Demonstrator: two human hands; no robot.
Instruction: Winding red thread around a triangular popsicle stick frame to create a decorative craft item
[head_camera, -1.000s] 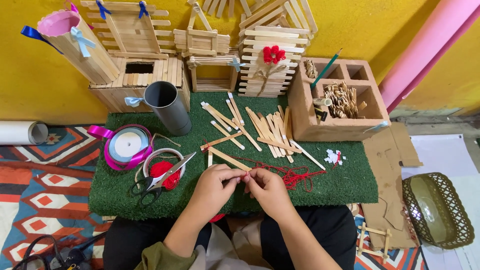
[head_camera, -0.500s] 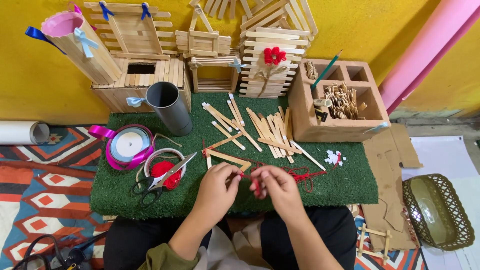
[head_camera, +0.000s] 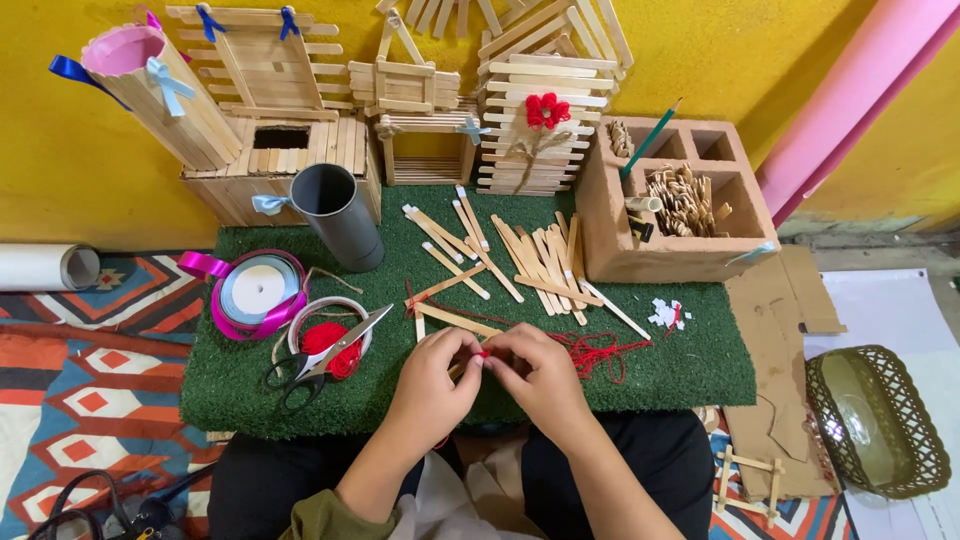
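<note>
**Both hands pinched together on red thread at the mat's near edge**

Head view: The red thread lay in a loose tangle on the green turf mat, just right of the hands, with one strand running left into the fingers. A small bit of red showed between the fingertips at the point where the two hands met. The left hand was curled, thumb and forefinger closed together on the thread and on the end of a wooden craft stick that lay just beyond the knuckles. The right hand touched the left, its fingers likewise closed in a pinch on the same strand; how tightly could not be told.

To the left of the hands, scissors rested across a red thread spool, with a ribbon roll farther left. A grey tube stood at the far left of the mat, loose sticks lay scattered at the far middle, and a box with compartments sat at the far right.
</note>
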